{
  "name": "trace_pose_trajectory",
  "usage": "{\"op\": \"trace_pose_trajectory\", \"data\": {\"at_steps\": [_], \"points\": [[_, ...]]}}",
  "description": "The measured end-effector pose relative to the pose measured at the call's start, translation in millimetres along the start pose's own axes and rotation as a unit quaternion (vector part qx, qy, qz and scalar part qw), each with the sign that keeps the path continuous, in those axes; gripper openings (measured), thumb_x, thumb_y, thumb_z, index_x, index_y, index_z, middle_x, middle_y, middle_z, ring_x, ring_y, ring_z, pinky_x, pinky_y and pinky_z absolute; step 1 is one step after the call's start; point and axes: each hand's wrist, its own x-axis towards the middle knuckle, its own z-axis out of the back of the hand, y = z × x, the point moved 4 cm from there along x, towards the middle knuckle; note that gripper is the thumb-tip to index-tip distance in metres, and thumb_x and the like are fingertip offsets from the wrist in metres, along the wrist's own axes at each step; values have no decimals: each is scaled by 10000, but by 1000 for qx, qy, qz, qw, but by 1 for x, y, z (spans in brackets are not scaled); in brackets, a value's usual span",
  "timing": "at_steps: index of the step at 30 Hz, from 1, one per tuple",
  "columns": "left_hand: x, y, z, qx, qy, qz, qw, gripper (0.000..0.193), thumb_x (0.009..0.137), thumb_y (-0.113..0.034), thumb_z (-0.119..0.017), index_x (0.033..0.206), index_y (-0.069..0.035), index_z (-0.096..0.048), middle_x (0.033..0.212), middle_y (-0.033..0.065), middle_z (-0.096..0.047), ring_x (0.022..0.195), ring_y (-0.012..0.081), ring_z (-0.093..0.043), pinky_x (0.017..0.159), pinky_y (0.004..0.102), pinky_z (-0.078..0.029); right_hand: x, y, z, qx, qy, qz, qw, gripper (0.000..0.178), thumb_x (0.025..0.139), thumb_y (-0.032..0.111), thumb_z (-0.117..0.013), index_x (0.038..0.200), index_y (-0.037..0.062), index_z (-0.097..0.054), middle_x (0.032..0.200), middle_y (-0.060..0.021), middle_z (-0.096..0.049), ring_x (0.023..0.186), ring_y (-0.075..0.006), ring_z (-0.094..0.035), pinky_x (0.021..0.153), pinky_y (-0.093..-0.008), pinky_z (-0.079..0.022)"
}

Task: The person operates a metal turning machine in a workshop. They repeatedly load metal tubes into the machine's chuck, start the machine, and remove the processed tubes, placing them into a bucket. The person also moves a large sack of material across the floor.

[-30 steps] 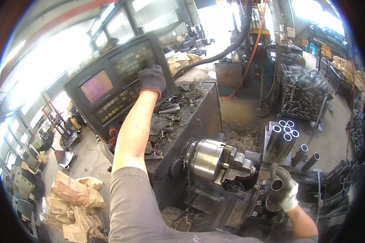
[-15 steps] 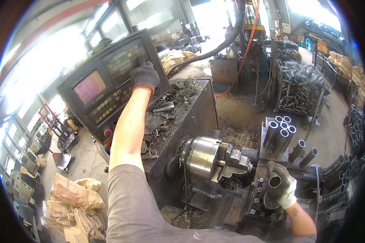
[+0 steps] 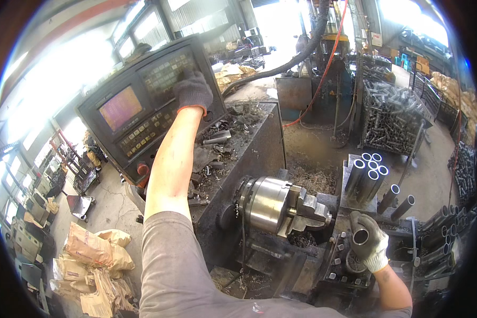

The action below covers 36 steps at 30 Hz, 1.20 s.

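My left hand (image 3: 193, 93), in a dark glove with an orange cuff, is raised to the key area of a tilted machine control panel (image 3: 152, 102). Its fingers are slightly blurred against the keys; one looks stretched out, and nothing is held. Down on the right, my right hand (image 3: 375, 245), in a grey-and-white glove, is closed around a short metal tube (image 3: 360, 237), whose open end points up towards me. The hand is over a bolted tool block (image 3: 331, 262). Left of that block, a shiny lathe chuck (image 3: 268, 201) with stepped jaws holds no visible workpiece.
Several upright metal tubes (image 3: 367, 177) stand on a block beyond my right hand, and more tubes (image 3: 442, 233) lie stacked at far right. Metal scraps (image 3: 217, 138) litter the machine top. Paper sacks (image 3: 95, 254) lie on the floor at left. A wire cage (image 3: 392, 114) holds many parts.
My left hand has drawn back slightly right and down at the keys. My right hand keeps its hold on the tube. The whole view has shifted a little.
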Motion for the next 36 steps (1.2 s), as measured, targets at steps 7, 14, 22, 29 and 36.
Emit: {"op": "trace_pose_trajectory", "data": {"at_steps": [7,14,22,29,36], "points": [[29,1,2,18,-39,2,999,632,968,-261,-582,1547,-30,-480,1604,239,-442,1059,478,-733,736,624,-566,7,7,0,-11,17,-5,1000,374,784,33,-830,1133,93,-711,1117,-149,-768,985,-336,-772,811,-397,-636],[57,-14,-5,-3,-153,-32,988,535,947,-240,-590,1450,-60,-556,1671,254,-372,1049,526,-723,724,684,-560,12,11,3,18,16,-17,1000,345,794,21,-829,1119,28,-713,1129,-190,-773,956,-348,-785,808,-397,-648],[72,-7,-15,19,-76,-24,997,512,911,-263,-641,1380,-61,-613,1686,302,-324,969,487,-734,603,658,-509,13,18,2,10,14,-1,1000,376,742,-28,-833,1094,38,-720,1121,-189,-772,959,-357,-784,814,-410,-632],[65,-12,-11,63,-66,-7,996,561,910,-273,-642,1420,-44,-598,1737,278,-218,883,497,-728,531,623,-476,10,12,1,-1,17,-12,1000,416,725,-17,-847,1113,57,-715,1132,-181,-773,956,-365,-784,819,-413,-642],[61,-10,-6,14,-58,-33,998,514,900,-254,-644,1370,-49,-625,1717,296,-247,850,475,-734,520,618,-485,6,7,-2,-20,16,26,999,444,706,-28,-834,1124,55,-708,1144,-197,-769,969,-370,-783,818,-407,-648]]}}
